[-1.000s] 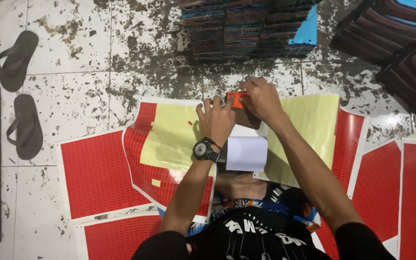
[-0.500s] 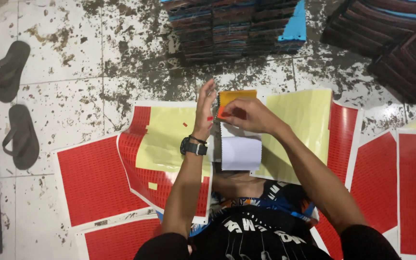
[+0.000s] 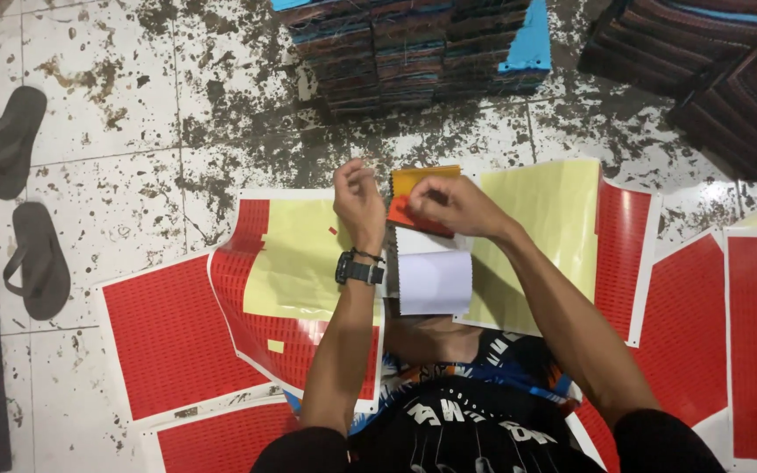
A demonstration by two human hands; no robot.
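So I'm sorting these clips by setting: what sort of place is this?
Probably an informal workshop floor for hand labelling or packing. Red sticker sheets are spread over stained floor tiles, stacks of dark booklets stand nearby, and flip-flops lie alongside.

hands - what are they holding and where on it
The right hand pinches a small orange booklet at its near edge. The left hand is raised beside it; its hold cannot be told.

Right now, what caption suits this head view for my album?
Seated on the floor among red sticker sheets, left hand and right hand work on an orange booklet.
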